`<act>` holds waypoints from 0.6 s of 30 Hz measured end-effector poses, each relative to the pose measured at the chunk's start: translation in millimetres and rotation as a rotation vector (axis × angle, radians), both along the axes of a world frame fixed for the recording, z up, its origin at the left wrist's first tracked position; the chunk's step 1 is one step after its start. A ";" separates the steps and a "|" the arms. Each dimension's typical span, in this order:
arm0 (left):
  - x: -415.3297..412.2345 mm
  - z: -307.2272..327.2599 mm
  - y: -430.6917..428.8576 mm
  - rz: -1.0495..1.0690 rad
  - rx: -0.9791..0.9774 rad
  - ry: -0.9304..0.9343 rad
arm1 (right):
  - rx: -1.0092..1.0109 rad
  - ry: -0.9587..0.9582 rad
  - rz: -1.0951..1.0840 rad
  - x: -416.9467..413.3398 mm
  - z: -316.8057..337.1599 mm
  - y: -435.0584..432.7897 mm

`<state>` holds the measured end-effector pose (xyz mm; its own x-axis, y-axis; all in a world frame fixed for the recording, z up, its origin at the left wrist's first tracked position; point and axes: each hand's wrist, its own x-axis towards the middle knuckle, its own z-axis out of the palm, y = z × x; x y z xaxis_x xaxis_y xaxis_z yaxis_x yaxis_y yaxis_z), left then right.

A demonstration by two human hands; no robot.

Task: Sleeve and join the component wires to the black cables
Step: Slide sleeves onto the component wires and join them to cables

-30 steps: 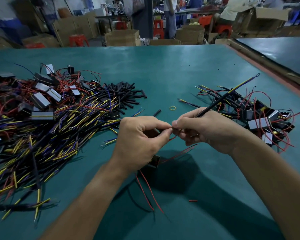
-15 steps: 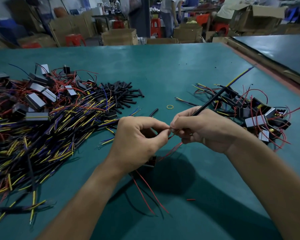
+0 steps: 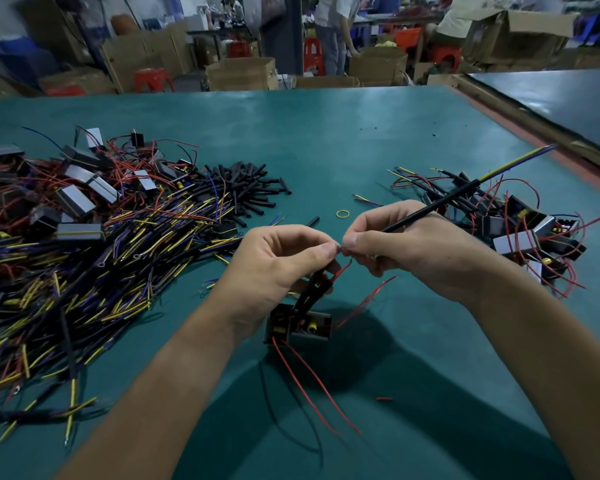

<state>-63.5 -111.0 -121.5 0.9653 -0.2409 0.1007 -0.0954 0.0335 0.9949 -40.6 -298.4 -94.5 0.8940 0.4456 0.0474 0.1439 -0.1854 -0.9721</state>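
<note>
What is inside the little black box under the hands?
The black box is open on top. Yellow parts sit inside, and red wires and black sleeves come out of it. Deeper down it is too dark to see.

The cable [image 3: 440,202] gripped in the right hand [image 3: 413,247] has a smooth black plastic sheath with a faint sheen. Its yellow and blue cores [image 3: 513,161], past the hand, look equally smooth. The wires [image 3: 312,285] pinched in the left hand [image 3: 278,268] are covered in matt black tubing. Below that hand, the component [image 3: 297,325] is dull black plastic with glossy yellow parts inside. The red leads [image 3: 312,386] under it have a thin, shiny plastic coating. The table [image 3: 326,140] beneath both hands is matt teal and finely grained. Left of the left hand, the boxes [image 3: 77,200] show satin grey, metal-looking faces. The loose sleeves [image 3: 246,188] beyond it are matt black. Far past the hands, the cartons [image 3: 239,72] are plain brown cardboard.
</note>
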 end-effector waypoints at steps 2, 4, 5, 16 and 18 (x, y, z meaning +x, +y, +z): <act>0.2 -0.2 -0.8 0.021 -0.006 -0.030 | 0.001 0.013 -0.007 0.0 -1.1 0.1; 0.3 -0.6 -2.0 0.037 0.000 -0.080 | -0.007 0.039 -0.013 0.9 -2.3 0.3; 0.3 -1.4 -2.9 0.045 0.011 -0.113 | -0.018 0.055 -0.013 1.7 -3.0 0.6; -1.2 -1.8 -8.1 0.106 0.025 -0.258 | 0.093 0.222 -0.046 3.7 -4.0 2.4; -0.8 -0.4 -5.5 0.053 -0.034 -0.176 | 0.128 0.221 -0.037 4.0 -1.0 0.6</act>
